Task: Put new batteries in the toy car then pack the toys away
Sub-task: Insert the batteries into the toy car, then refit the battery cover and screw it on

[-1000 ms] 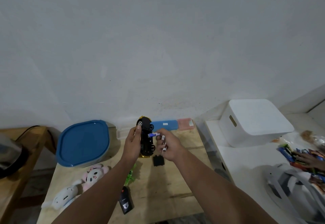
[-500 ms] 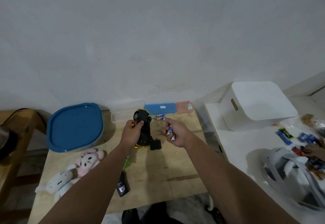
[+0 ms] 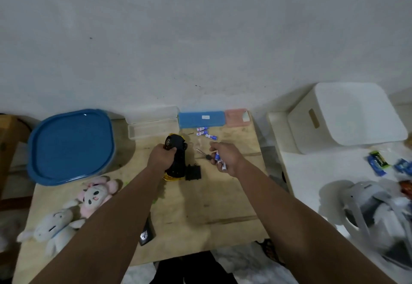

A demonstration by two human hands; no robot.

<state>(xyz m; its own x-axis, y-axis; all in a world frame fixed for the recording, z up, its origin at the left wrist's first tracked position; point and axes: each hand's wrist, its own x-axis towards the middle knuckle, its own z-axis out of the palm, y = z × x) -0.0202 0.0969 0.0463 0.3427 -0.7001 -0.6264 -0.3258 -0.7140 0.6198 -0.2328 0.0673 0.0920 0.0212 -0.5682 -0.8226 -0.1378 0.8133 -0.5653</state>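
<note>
Since a moment ago the toy car point(image 3: 176, 156) is coming down from in front of the wall to the wooden table point(image 3: 223, 212), where the left hand point(image 3: 161, 158) is clasping it, underside up. The right hand point(image 3: 225, 158), drawn away to the car's right, is curling around several batteries point(image 3: 221, 161); a screwdriver point(image 3: 204, 154) is lying just beside its fingers. More loose batteries point(image 3: 205, 132) are lying near the blue case point(image 3: 200, 119), and the black battery cover point(image 3: 193, 172) is resting off the car, touching it. So the swap seems mid-way; closing the cover and packing the plush toys point(image 3: 78, 208) are waiting.
</note>
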